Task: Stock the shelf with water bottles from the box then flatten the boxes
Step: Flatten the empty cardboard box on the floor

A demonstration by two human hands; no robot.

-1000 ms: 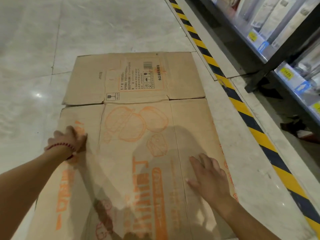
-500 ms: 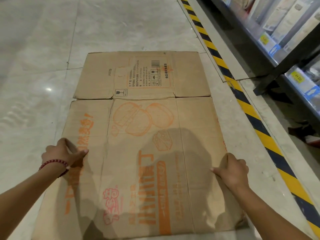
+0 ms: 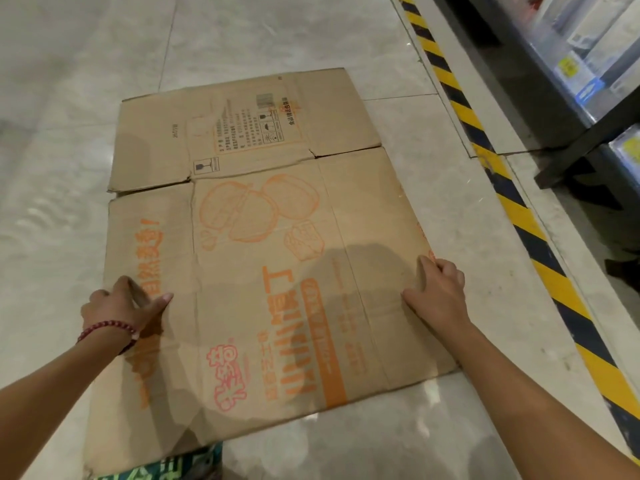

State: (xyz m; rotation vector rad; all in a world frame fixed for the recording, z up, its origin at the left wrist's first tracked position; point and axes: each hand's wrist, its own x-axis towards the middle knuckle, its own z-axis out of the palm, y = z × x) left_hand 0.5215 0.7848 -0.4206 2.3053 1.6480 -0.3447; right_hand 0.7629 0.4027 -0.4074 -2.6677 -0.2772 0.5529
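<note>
A flattened brown cardboard box (image 3: pixel 263 237) with orange print lies flat on the pale tiled floor. My left hand (image 3: pixel 121 306), with a red bead bracelet at the wrist, grips the box's left edge, thumb on top. My right hand (image 3: pixel 436 292) grips the right edge, fingers curled over it and thumb lying on the cardboard. No water bottles are clearly visible.
A yellow-and-black hazard stripe (image 3: pixel 512 209) runs along the floor on the right. Beyond it stands a dark shelf unit (image 3: pixel 568 84) with price tags and packaged goods. A green patterned item (image 3: pixel 173 465) shows at the box's near edge.
Both hands went from pressing flat on the cardboard to gripping its left and right edges. The box now appears turned slightly in view.
</note>
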